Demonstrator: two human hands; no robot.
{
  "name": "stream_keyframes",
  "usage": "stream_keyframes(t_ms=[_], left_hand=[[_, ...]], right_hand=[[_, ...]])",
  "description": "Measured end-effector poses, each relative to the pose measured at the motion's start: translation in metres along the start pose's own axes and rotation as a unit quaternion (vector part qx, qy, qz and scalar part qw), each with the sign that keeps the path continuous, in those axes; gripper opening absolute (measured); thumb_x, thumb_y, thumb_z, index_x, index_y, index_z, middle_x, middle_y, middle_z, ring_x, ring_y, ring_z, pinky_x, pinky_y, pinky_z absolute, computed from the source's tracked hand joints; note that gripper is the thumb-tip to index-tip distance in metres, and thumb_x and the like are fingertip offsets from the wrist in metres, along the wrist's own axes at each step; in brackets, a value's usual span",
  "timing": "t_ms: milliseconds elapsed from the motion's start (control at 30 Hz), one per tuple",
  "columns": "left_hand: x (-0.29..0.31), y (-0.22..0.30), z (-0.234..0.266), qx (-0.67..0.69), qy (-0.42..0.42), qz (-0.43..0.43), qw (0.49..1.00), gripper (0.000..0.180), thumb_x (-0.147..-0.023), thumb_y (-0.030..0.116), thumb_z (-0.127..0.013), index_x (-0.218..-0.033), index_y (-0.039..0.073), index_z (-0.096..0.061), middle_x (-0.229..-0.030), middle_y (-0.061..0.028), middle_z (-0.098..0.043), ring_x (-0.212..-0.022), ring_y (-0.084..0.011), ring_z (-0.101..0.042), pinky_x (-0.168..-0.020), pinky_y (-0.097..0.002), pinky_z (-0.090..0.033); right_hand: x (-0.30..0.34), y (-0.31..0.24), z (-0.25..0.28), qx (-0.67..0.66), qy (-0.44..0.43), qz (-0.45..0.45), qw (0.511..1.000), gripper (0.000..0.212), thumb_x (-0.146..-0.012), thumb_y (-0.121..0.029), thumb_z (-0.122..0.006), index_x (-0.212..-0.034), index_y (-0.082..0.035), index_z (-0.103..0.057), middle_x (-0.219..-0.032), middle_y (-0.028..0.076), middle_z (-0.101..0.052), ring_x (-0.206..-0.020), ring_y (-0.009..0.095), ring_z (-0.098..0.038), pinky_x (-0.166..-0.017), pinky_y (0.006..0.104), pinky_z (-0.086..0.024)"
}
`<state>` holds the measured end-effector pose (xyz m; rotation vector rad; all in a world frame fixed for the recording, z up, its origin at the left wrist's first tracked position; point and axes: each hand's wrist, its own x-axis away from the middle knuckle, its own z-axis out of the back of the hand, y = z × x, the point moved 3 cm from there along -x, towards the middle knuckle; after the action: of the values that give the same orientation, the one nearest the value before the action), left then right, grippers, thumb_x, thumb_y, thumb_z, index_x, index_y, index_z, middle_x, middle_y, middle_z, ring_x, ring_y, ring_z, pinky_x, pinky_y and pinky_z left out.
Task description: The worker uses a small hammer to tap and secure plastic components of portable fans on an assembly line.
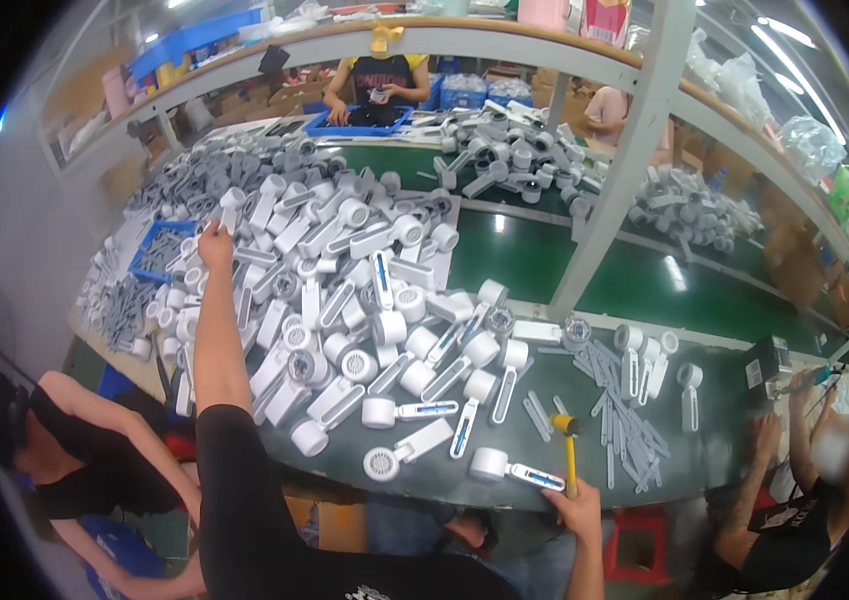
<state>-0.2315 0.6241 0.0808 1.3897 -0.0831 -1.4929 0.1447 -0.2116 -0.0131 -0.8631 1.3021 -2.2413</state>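
My left arm stretches out to the far left of a heap of white handheld fan housings [356, 365]. My left hand [215, 246] is closed at the lower end of one white fan housing [232, 205]. Near the table's front edge, my right hand [579, 508] is wrapped round the yellow handle of a small hammer [572, 455], its head pointing up. Just left of that hand lies a fan housing with a blue strip in its open handle [537, 476]. Grey flat strips [625, 420] lie in a loose pile beyond the hammer.
A blue tray [135, 265] of grey parts stands left of the heap. A white post [617, 150] and shelf frame rise from the table. Co-workers sit at left [95, 450], right [795, 520] and across the bench [375, 80]. More housings [515, 150] lie beyond the green belt [515, 250].
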Motion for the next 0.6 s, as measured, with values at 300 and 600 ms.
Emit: stream_keyframes(t_ms=[300, 600], left_hand=[[-0.025, -0.010, -0.018, -0.205, -0.059, -0.180, 0.960, 0.041, -0.103, 0.033, -0.061, -0.123, 0.001, -0.075, -0.112, -0.0250, -0.077, -0.106, -0.0395, -0.074, -0.096, -0.0470, -0.056], [0.209, 0.322, 0.003, 0.237, -0.419, -0.069, 0.874, 0.029, -0.111, 0.037, -0.062, -0.102, 0.011, -0.070, -0.070, 0.0038, -0.057, -0.063, -0.0047, -0.052, -0.058, -0.0256, -0.042]], right_hand=[[0.004, 0.028, 0.004, 0.008, 0.003, 0.024, 1.000, 0.036, -0.087, -0.021, -0.087, -0.114, 0.001, -0.077, -0.073, 0.004, -0.070, -0.050, 0.011, -0.062, -0.045, 0.0300, -0.049], [-0.010, 0.013, 0.009, 0.003, -0.039, 0.018, 0.999, 0.047, -0.096, -0.037, -0.081, -0.130, -0.007, -0.072, -0.072, 0.005, -0.067, -0.051, 0.013, -0.061, -0.051, 0.0324, -0.048]])
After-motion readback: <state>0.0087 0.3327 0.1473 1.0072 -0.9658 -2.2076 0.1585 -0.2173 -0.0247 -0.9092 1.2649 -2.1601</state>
